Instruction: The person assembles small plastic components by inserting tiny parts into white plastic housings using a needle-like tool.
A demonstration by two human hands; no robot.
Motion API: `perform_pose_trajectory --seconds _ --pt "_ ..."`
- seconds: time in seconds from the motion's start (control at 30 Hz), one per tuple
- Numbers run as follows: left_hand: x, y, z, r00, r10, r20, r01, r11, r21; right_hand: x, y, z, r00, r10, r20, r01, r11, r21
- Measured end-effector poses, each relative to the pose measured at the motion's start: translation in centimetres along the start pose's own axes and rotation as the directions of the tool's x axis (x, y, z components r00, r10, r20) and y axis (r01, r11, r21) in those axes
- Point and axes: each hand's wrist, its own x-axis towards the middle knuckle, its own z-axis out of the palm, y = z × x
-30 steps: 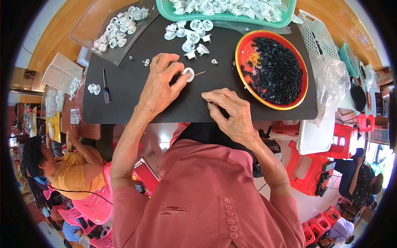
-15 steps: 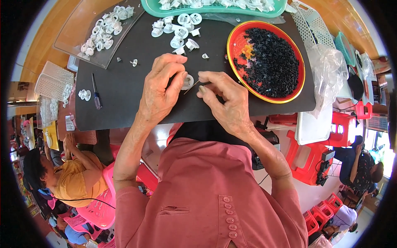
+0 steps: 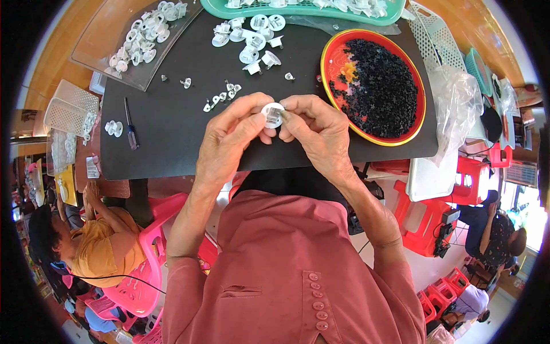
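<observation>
White round plastic piece [image 3: 272, 114] is now held up between both hands, clear of the black mat [image 3: 172, 143], where a second ago it was being worked low against the surface. It is pinched by the fingers of the left hand [image 3: 232, 140] from its 9 o'clock side, while the right hand [image 3: 318, 129] has closed in at 3 o'clock, its fingers pressing a small part against the rim. Hands have been drawn together, so the fitting appears to be in its fine stage. At 2 o'clock the red bowl [image 3: 332, 51] of small black parts is seen; at 12 o'clock loose white pieces [image 3: 252, 37] are scattered; at 9 o'clock a blue screwdriver [image 3: 131, 132] lies on the table.
</observation>
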Motion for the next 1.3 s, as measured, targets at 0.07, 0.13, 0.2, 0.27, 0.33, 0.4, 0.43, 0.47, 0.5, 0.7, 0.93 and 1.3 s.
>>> perform_pose_trajectory --seconds 0.07,0.13,0.2,0.27,0.33,0.4,0.43,0.47,0.5,0.7,0.93,1.3 --pt "-0.1 -0.2 0.3 1.000 -0.018 -0.007 0.017 0.998 -0.067 0.0 0.2 -0.1 1.000 -0.017 -0.001 0.017 1.000 -0.010" --pt "-0.1 -0.4 0.3 0.999 -0.038 -0.006 0.037 0.990 -0.136 -0.1 0.4 -0.3 1.000 -0.007 0.006 0.007 1.000 0.020" --pt "-0.1 -0.5 0.2 0.998 -0.058 0.015 0.060 0.974 -0.220 -0.1 0.2 -0.4 1.000 -0.003 0.010 0.003 1.000 0.006" --pt "-0.1 -0.8 0.3 0.999 -0.040 0.017 0.043 0.978 -0.205 -0.1 0.2 -0.5 1.000 -0.001 0.014 0.001 1.000 -0.006" --pt "-0.1 -0.9 0.4 1.000 -0.022 0.019 0.025 0.982 -0.188 -0.2 0.7 -0.4 0.999 -0.043 0.002 0.043 0.997 0.061" --pt "-0.2 -1.0 0.8 0.999 0.025 -0.020 -0.029 0.978 -0.207 -0.1 0.5 -0.1 0.998 -0.067 0.022 0.064 0.993 0.096" --pt "-0.2 -1.0 1.0 1.000 0.024 -0.018 -0.028 0.978 -0.206 -0.1 0.4 0.0 0.995 -0.090 0.043 0.084 0.988 0.130" --pt "-0.3 -1.1 1.1 0.998 0.042 -0.053 -0.052 0.979 -0.197 -0.2 0.3 0.0 0.995 -0.091 0.041 0.085 0.988 0.131" --pt "-0.4 -1.2 1.3 0.994 0.060 -0.086 -0.076 0.979 -0.188 -0.2 0.2 -0.1 0.994 -0.096 0.049 0.092 0.992 0.084" --pt "-0.7 -1.0 1.5 0.995 0.036 -0.091 -0.043 0.997 -0.072 -0.3 0.8 -0.2 0.989 -0.133 0.060 0.128 0.989 0.076" --pt "-0.8 -0.1 0.1 1.000 -0.011 -0.021 0.013 0.998 0.064 -0.6 0.7 -0.5 0.990 -0.138 0.024 0.138 0.990 -0.019" --pt "-1.0 -0.8 1.6 0.992 -0.021 -0.124 -0.005 0.978 -0.207 -0.6 0.4 -0.1 0.991 -0.129 0.047 0.126 0.990 0.057"
